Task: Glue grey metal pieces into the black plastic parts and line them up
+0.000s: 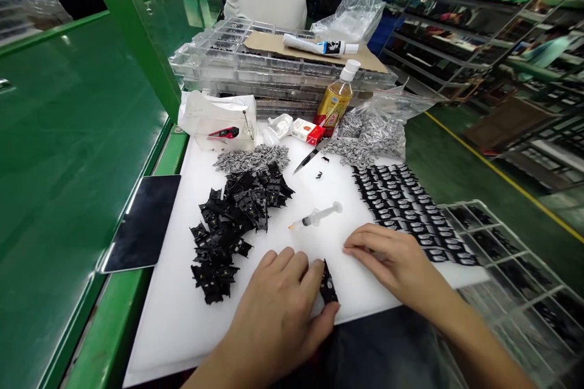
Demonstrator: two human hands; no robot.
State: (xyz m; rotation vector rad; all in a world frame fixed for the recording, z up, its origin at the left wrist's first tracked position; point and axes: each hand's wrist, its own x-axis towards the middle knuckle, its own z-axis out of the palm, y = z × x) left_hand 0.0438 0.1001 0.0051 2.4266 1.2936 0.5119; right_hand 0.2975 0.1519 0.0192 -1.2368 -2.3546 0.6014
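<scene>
Black plastic part (329,282) stands pinched in the left hand's (274,316) grip at the near edge of the white board (182,328); the right hand (392,255) lies open, released, beside rows of small black parts (401,213).

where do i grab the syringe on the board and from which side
Pinch the syringe around the middle of its barrel, coming from the near side with your right hand, which is closest. It lies flat on the white board, so fingers fit either side of the barrel. The tip points left toward the black parts, so stay off that end.
</scene>
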